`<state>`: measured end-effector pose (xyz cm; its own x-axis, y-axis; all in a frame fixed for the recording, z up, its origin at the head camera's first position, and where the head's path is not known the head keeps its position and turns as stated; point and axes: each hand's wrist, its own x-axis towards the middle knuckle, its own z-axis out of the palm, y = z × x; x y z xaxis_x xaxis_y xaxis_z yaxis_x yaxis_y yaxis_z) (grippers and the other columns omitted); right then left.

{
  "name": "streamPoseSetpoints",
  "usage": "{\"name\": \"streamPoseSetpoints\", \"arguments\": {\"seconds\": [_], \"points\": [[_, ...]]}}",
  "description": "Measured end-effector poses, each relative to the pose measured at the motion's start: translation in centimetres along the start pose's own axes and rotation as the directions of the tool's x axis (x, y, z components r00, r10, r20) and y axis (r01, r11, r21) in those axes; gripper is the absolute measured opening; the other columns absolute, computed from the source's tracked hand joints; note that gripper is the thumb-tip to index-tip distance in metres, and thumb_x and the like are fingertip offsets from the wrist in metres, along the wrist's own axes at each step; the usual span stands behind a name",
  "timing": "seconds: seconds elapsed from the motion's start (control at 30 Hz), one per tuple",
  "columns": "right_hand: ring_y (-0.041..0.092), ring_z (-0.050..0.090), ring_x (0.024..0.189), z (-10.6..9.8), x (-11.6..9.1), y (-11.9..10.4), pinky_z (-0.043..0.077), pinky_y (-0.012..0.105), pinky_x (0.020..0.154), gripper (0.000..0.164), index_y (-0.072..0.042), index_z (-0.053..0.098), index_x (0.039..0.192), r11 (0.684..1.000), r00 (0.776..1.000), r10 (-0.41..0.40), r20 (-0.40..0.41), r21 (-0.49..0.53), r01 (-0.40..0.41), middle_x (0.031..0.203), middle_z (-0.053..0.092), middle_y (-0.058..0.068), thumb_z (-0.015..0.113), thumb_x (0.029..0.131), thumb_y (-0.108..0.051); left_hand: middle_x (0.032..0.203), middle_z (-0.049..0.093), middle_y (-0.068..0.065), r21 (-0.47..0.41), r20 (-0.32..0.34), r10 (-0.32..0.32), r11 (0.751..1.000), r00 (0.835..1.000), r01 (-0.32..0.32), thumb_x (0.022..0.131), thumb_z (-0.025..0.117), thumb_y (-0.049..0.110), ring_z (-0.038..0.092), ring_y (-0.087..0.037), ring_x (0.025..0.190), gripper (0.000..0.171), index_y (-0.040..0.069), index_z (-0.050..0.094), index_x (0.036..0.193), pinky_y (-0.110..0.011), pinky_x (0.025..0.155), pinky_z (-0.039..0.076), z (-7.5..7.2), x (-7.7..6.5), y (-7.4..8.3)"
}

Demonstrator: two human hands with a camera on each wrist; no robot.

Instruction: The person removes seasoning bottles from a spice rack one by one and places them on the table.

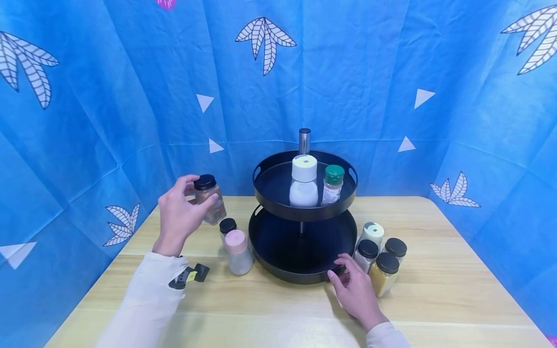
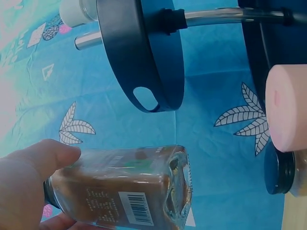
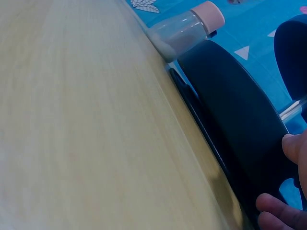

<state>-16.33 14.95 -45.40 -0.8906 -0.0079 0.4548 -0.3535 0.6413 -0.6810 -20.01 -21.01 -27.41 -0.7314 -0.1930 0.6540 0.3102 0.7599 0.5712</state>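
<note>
My left hand (image 1: 177, 212) holds a square glass spice jar (image 1: 216, 212) of brown powder by its upper part, just under the black lid. In the left wrist view the jar (image 2: 115, 184) lies sideways across the frame, its barcode label showing. A black two-tier round rack (image 1: 285, 276) stands in the middle of the table. My right hand (image 1: 358, 292) grips the lower tray's front right rim with thumb and fingers. On the upper tray stand a white-capped bottle (image 1: 303, 188) and a green-capped spice bottle (image 1: 332, 186).
Left of the rack stand a pink-capped shaker (image 1: 239, 256) and a black-lidded jar (image 1: 227, 226). To its right are several jars, among them a yellow-filled one (image 1: 384, 276) and a white-capped bottle (image 1: 372, 233). A blue patterned cloth (image 1: 361, 96) surrounds the wooden table (image 1: 452, 280).
</note>
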Motion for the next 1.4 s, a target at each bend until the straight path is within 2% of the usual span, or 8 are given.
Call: {"name": "streamPoseSetpoints", "arguments": {"seconds": [0.27, 0.5, 0.9, 1.07, 1.23, 1.4], "points": [[0.012, 0.064, 0.069, 0.0, 0.0, 0.0, 0.059, 0.032, 0.063, 0.026, -0.006, 0.063, 0.103, 1.0, 1.0, -0.013, -0.006, -0.003, 0.013, 0.123, 0.061, 0.014, 0.074, 0.08, -0.011, 0.1, 0.065, -0.025, 0.04, 0.009, -0.011, 0.999, 1.0, 0.011, 0.076, 0.078, 0.016, 0.06, -0.037, 0.094, 0.049, 0.0, 0.054, 0.116, -0.052, 0.071, 0.06, -0.3, -0.3, -0.6], [0.012, 0.064, 0.067, 0.1, 0.0, 0.2, 0.059, 0.03, 0.06, 0.026, -0.005, 0.063, 0.102, 0.999, 0.998, -0.054, -0.036, 0.008, 0.054, 0.121, 0.062, 0.017, 0.075, 0.078, -0.009, 0.1, 0.064, -0.027, 0.083, 0.03, -0.031, 0.996, 0.999, 0.028, 0.073, 0.079, 0.017, 0.058, -0.041, 0.094, 0.05, 0.001, 0.052, 0.111, -0.055, 0.072, 0.052, -0.5, -0.4, -0.9], [0.012, 0.064, 0.067, 0.0, -0.1, 0.1, 0.059, 0.03, 0.06, 0.026, -0.005, 0.063, 0.102, 0.999, 0.999, -0.041, -0.031, 0.005, 0.041, 0.122, 0.062, 0.017, 0.075, 0.078, -0.009, 0.101, 0.061, -0.027, 0.101, 0.087, -0.077, 0.993, 0.993, 0.068, 0.075, 0.076, 0.015, 0.055, -0.04, 0.092, 0.049, -0.001, 0.048, 0.112, -0.055, 0.075, 0.048, -0.4, -0.8, -1.7], [0.012, 0.064, 0.067, 0.0, -0.1, 0.0, 0.059, 0.029, 0.061, 0.026, -0.005, 0.064, 0.102, 1.0, 0.999, -0.029, -0.024, 0.008, 0.029, 0.123, 0.061, 0.016, 0.075, 0.079, -0.009, 0.095, 0.062, -0.026, 0.11, 0.069, -0.071, 0.992, 0.995, 0.063, 0.073, 0.077, 0.014, 0.054, -0.039, 0.09, 0.047, -0.001, 0.049, 0.108, -0.053, 0.077, 0.045, -0.3, -1.2, -2.5], [0.012, 0.064, 0.066, 0.1, -0.1, 0.0, 0.059, 0.029, 0.06, 0.027, -0.005, 0.064, 0.102, 0.999, 0.999, -0.04, -0.033, 0.002, 0.04, 0.122, 0.062, 0.016, 0.075, 0.078, -0.009, 0.093, 0.062, -0.026, 0.113, 0.054, -0.054, 0.992, 0.997, 0.047, 0.071, 0.078, 0.012, 0.054, -0.038, 0.086, 0.046, -0.002, 0.05, 0.105, -0.053, 0.074, 0.046, -0.1, -1.8, -3.3], [0.012, 0.063, 0.066, 0.1, -0.1, 0.1, 0.058, 0.029, 0.06, 0.027, -0.005, 0.064, 0.102, 0.999, 0.998, -0.048, -0.037, -0.001, 0.048, 0.122, 0.062, 0.016, 0.075, 0.078, -0.009, 0.093, 0.063, -0.025, 0.123, 0.065, -0.072, 0.99, 0.995, 0.063, 0.071, 0.078, 0.014, 0.057, -0.038, 0.085, 0.046, -0.001, 0.05, 0.104, -0.052, 0.073, 0.049, 0.2, -2.4, -3.9]]}}
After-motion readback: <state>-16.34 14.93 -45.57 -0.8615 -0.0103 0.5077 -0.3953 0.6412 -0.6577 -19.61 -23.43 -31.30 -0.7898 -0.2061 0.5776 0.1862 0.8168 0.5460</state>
